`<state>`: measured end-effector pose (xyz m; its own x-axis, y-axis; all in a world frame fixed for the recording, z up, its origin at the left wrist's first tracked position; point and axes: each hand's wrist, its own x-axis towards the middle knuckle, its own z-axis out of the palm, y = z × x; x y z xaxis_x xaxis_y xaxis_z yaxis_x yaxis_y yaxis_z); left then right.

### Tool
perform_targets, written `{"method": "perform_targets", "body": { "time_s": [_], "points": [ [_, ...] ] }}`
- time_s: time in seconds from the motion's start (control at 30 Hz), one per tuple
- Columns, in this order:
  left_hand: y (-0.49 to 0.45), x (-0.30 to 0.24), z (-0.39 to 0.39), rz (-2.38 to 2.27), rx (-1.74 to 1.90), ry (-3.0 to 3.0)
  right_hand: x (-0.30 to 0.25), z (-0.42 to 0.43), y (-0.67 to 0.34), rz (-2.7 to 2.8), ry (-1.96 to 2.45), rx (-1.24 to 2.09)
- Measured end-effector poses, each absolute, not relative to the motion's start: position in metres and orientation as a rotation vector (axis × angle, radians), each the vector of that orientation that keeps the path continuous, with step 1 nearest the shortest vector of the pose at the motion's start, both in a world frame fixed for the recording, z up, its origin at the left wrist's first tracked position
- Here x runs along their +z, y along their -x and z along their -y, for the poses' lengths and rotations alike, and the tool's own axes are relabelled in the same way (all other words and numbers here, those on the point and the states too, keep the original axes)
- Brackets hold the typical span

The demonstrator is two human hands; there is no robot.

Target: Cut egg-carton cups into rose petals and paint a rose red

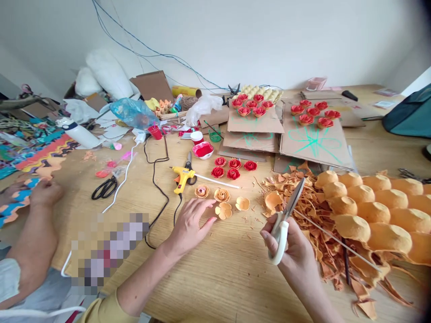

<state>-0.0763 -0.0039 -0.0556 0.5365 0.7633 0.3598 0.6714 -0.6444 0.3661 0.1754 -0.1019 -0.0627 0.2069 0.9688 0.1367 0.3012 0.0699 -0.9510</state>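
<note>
While the right hand grips white-handled metal scissors by the handle, blades closed and pointing up, the left hand lies flat, fingers spread, holding nothing, on the pale wooden table. Its fingertips sit just beside an unpainted orange egg-carton flower; contact cannot be told.

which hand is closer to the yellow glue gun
Left. The left hand lies flat on the table, just below and right of the glue gun; the right hand, holding scissors, is much farther off to its right.
</note>
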Motion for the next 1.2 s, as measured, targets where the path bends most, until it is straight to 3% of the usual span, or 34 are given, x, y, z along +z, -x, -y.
{"method": "perform_targets", "body": {
  "time_s": [0.33,0.67,0.97,1.2],
  "points": [
    [0.061,-0.066,0.005,-1.276,0.493,-2.721,-0.07,0.098,-0.18,1.315,1.512,0.764],
    [0.065,-0.067,0.012,-1.21,0.503,-2.793,-0.082,0.099,-0.187,1.403,1.621,0.72],
    [0.092,-0.066,0.022,-1.187,0.683,-2.518,-0.098,0.093,-0.197,1.807,1.566,0.255],
    [0.121,-0.075,0.007,-1.353,0.842,-2.4,-0.106,0.089,-0.204,1.758,1.625,0.087]
  ]
}}
